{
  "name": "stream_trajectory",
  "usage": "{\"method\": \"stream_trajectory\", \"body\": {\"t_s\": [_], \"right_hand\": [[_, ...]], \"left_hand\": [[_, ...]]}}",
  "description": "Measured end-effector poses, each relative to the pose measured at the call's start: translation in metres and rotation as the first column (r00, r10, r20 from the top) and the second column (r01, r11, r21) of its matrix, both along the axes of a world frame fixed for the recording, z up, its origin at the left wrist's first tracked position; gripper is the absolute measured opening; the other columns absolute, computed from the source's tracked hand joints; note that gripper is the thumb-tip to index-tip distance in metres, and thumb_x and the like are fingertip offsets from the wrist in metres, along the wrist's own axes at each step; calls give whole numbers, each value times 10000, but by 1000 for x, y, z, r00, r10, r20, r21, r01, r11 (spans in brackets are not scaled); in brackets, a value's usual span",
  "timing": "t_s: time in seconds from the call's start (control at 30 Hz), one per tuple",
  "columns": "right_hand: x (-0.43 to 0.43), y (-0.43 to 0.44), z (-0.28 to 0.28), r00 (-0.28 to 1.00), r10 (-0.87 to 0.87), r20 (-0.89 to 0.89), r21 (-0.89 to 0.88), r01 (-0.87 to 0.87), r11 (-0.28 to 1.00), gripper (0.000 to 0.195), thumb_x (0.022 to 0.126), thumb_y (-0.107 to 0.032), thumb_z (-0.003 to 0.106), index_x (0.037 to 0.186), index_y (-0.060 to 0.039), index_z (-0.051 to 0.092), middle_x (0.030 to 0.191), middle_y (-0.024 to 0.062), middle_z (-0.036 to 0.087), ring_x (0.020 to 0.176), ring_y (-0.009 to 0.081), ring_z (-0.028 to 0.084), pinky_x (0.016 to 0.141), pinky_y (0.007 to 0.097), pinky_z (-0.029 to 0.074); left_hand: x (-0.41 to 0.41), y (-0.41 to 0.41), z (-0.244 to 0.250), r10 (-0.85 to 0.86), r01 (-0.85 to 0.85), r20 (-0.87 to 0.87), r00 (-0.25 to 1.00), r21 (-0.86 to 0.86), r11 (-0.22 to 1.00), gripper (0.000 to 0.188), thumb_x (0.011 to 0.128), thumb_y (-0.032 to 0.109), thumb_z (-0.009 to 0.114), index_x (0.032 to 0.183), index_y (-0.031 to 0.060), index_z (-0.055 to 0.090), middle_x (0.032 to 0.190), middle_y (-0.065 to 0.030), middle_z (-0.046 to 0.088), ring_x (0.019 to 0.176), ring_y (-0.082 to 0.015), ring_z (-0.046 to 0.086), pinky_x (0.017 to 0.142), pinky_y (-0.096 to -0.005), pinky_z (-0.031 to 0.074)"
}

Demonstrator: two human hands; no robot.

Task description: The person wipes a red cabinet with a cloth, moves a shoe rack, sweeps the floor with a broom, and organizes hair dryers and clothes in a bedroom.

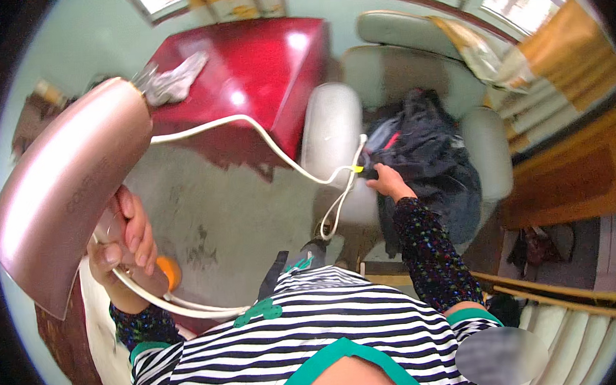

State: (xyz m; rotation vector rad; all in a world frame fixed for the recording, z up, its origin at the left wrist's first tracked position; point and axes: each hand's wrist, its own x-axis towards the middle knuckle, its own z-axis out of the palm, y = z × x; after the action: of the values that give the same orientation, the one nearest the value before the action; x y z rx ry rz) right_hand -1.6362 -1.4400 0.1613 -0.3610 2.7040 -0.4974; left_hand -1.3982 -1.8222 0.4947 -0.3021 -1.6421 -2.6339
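Observation:
A rose-pink hair dryer [83, 190] fills the left side, its barrel slanted and bearing writing. My left hand [125, 238] is wrapped around its handle, and a white power cord [172, 306] runs under that hand toward my striped shirt. Another stretch of cord passes in front of the red table to a yellow tag [358, 169]. Right at this tag, my right hand [391, 181] pinches the cord by a small dark piece, perhaps its plug; the fingertips are partly blurred. Beneath hangs a loop of cord. Dark clothing [427, 158] lies on the armchair just beyond my right hand.
A glossy red table [247, 64] stands ahead, with a crumpled clear plastic bag [179, 81] on it. The grey armchair [333, 122] is beside it. An orange round object [169, 274] shows below my left hand. Wooden furniture [571, 166] and yellow curtains [568, 44] line the right.

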Motion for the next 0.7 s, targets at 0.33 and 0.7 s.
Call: {"method": "stream_trajectory", "body": {"t_s": [0.33, 0.7], "right_hand": [[97, -122, 73, 888, 454, -75, -482, -431, 763, 386, 715, -258, 665, 993, -16, 553, 887, 180, 590, 847, 321, 572, 715, 379, 446], [192, -192, 196, 672, 675, -306, -532, -708, 464, 501, 705, -315, 679, 1014, 40, 507, 941, 202, 541, 867, 296, 533, 751, 368, 417]], "left_hand": [[100, 32, -15, 476, -476, -59, 877, 15, 879, 483, 713, 196, 570, 1035, -80, 340, 723, -100, 429, 494, -153, 470, 394, -234, 450], [168, 29, -11, 743, -730, 231, 629, -154, 666, 393, 733, 142, 509, 1062, -65, 455, 756, -84, 552, 563, -98, 531, 443, -179, 457]]}}
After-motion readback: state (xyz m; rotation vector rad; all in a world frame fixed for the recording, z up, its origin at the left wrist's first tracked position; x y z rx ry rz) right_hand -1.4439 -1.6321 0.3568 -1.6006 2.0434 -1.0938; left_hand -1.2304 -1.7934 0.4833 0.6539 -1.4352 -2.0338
